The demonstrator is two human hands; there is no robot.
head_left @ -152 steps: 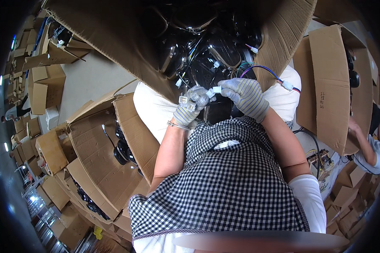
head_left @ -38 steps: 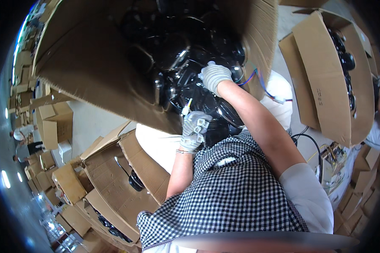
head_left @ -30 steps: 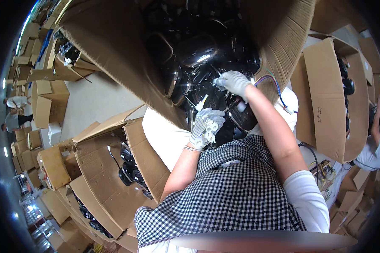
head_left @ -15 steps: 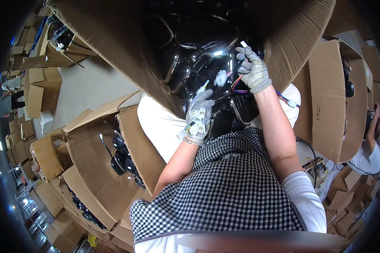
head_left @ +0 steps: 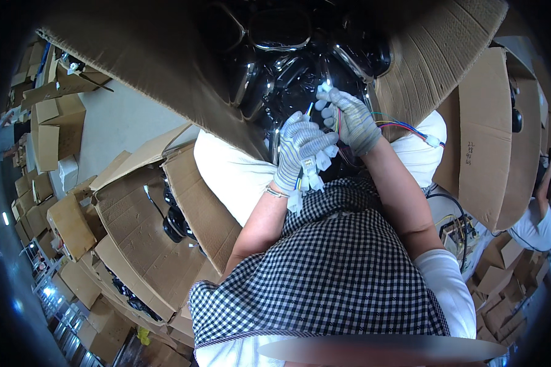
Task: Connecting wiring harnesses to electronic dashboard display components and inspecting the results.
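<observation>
My left hand (head_left: 300, 150) grips a bunch of white plugs (head_left: 312, 168); right hand (head_left: 349, 119) pinches one wire (head_left: 404, 127). Pulling hard could snag the tangled leads.

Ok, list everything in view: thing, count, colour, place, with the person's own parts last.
Large open cardboard box: one, brown, top centre.
Glossy black plastic-wrapped parts: many, black, inside that box.
White plastic wire connectors: several, white, bunched at the left hand.
Coloured wires with a white plug: one bundle, red, blue and green, right of the hands.
Smaller open cardboard boxes: many, brown, left and right sides.
White padded sack: one, white, under the big box.
Co-worker's arm: one, far right.
Checked apron: one, black-and-white, lower centre.
Left hand: grey knit glove, gripping connectors.
Right hand: grey knit glove, pinching a connector.
</observation>
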